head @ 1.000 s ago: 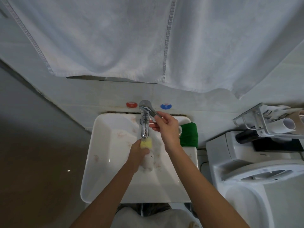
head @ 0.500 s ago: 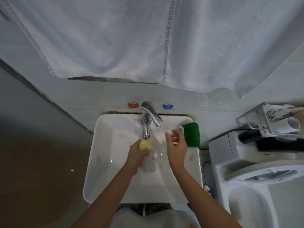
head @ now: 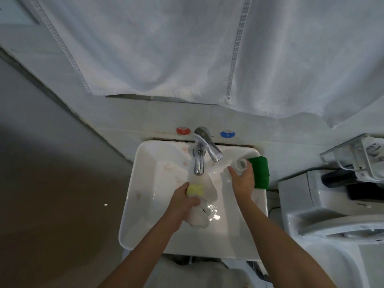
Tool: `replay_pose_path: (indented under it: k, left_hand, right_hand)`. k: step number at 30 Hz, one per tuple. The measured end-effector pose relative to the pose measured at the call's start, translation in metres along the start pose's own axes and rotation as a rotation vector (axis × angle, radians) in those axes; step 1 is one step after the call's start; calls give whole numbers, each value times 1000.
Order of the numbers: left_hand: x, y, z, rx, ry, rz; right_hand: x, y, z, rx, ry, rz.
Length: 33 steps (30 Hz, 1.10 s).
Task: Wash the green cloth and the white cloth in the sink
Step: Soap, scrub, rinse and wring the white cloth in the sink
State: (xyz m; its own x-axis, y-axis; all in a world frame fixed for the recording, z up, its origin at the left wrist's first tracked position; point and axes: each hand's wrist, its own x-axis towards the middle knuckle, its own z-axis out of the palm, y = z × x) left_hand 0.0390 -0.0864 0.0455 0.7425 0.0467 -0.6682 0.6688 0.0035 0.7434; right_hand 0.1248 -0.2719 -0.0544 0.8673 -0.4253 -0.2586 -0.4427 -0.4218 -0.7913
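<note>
At frame centre the left hand (head: pixel 182 199) grips the white cloth (head: pixel 197 217) under the tap (head: pixel 199 161), while the right hand (head: pixel 243 179) clasps a cup (head: pixel 241 164) at the sink (head: pixel 133 204) rim.

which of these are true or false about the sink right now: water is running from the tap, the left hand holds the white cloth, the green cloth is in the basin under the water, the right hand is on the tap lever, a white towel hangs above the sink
1. Water is running from the tap. True.
2. The left hand holds the white cloth. True; a yellow-green piece is also in its grip, under the stream.
3. The green cloth is in the basin under the water. False: it lies on the sink's right rim, out of the stream.
4. The right hand is on the tap lever. False: it is off the lever, at a small clear cup beside the green cloth.
5. A white towel hangs above the sink. True.
</note>
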Motion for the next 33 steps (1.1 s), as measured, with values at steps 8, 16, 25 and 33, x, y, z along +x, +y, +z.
replay_pose_path:
  k: [8,16,25,33]
  left_hand:
    - [-20,5,-12,-8,-64,50]
    - [-31,31,-25,16,-94,194]
    - [-38,50,-28,31,-135,330]
    - [-45,53,-28,46,-170,369]
  right_hand:
    - [-32,-31,-28,222,50,-138]
    - [-86,-75,-63,346,-131,-378]
    - [-112,-108,-73,-191,-383,-757]
    - [-111,-133,-80,-630,-500,-861]
